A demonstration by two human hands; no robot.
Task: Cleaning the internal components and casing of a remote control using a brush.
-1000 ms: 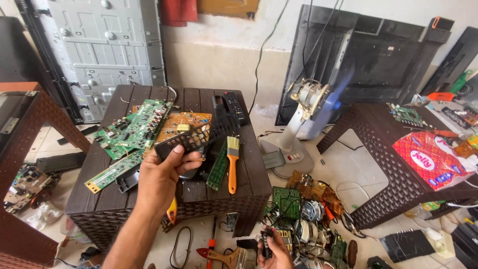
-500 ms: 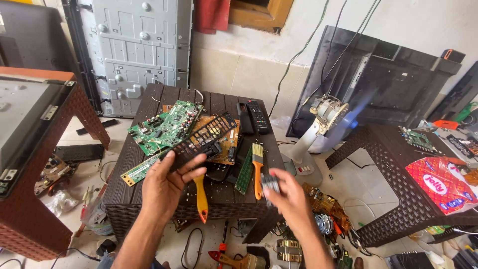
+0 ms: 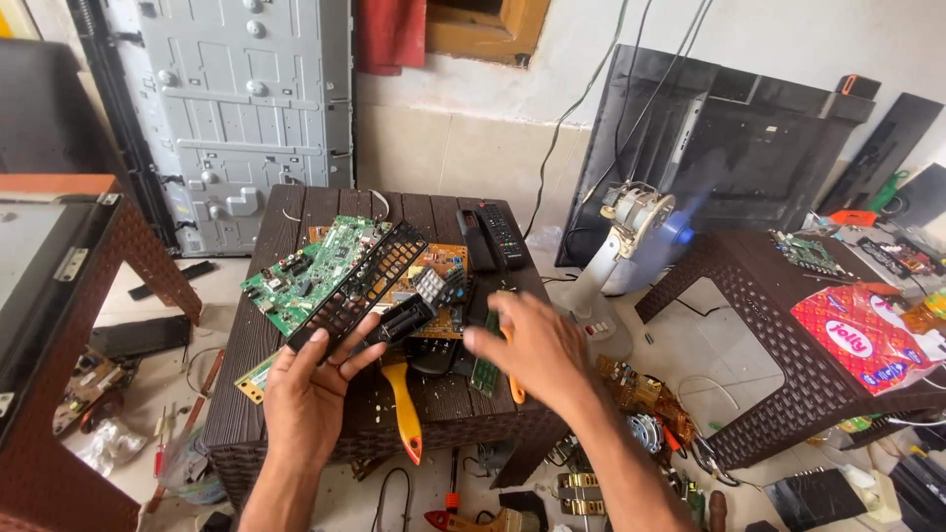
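matt black perforated metal grille (image 3: 360, 286), woven dark plastic table (image 3: 296, 414), glossy green circuit board (image 3: 310, 271)

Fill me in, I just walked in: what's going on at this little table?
A person sits at a dark woven table strewn with electronics. Their left hand holds up a black perforated panel, while the right hand hovers open beside it. Beneath lie a green circuit board, a yellow-handled brush and two remotes.

Black perforated grille (image 3: 357, 286); green circuit board (image 3: 304, 276); yellow-handled brush (image 3: 402, 409); dark brown woven-pattern desk (image 3: 296, 212); black remotes (image 3: 491, 234).
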